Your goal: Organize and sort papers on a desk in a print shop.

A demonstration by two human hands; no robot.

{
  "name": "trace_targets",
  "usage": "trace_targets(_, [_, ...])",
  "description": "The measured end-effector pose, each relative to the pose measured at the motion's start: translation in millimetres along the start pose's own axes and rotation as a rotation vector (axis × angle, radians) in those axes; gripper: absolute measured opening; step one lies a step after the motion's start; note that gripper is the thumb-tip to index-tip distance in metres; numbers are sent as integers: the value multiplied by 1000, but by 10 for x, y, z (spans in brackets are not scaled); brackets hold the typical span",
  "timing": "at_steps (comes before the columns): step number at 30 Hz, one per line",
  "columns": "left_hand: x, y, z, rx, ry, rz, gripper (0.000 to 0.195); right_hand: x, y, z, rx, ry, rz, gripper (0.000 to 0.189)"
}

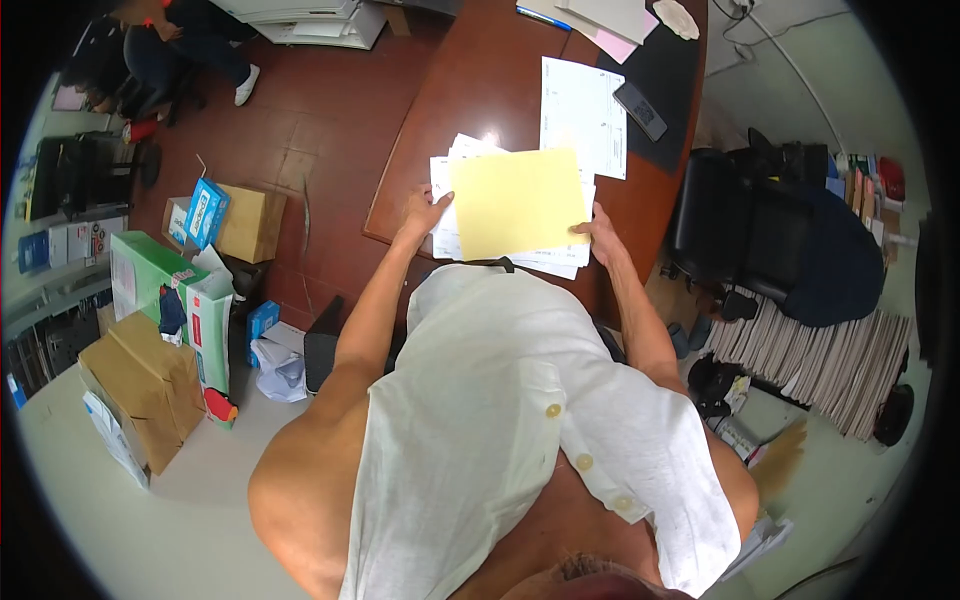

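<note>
A plain yellow sheet lies on top of a loose stack of white printed papers at the near edge of the wooden desk. The white sheets stick out unevenly around it. My left hand grips the stack's left side, thumb on top near the yellow sheet's edge, fingers partly hidden. On the opposite side, my right hand pinches the papers with its thumb over the yellow sheet's right edge; its other fingers are mostly out of sight. Beyond the stack lies a separate printed sheet.
A smartphone rests on a black desk mat. The brown desk also bears a blue pen and folders. Cartons stand left, a black chair right. Another person sits at upper left.
</note>
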State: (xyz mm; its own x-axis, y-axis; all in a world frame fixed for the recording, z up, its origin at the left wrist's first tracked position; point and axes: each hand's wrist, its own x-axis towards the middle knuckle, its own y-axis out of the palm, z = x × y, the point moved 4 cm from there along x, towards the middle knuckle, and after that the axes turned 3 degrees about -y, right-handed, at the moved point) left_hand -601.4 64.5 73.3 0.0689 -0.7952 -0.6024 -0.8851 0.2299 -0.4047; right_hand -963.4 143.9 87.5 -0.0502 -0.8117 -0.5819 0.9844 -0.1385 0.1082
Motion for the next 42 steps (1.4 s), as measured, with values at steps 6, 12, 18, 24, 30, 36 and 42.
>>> trace_targets(6, [199,0,10,145,-3,-58,65,194,87,117,-293,34,-115,48])
trace_targets(12, [295,-48,-134,57,-9,-139,51,231,-85,-148,-171,-211,-124,39])
trace_targets(18, [287,49,-252,158,35,-38,36,215,29,-13,62,56,-188,35])
trace_targets(24, [614,-14,-312,206,212,-194,24,301,89,26,-348,-70,-297,35])
trace_targets(30, [498,-88,-511,305,440,-180,62,312,-31,-86,-321,-103,-179,50])
trace_targets(36, [-619,10,-540,825,650,33,123,455,-80,165,-675,-382,-305,85])
trace_targets(42, [-764,44,21,770,429,-89,128,781,2,550,-1072,-115,-105,99])
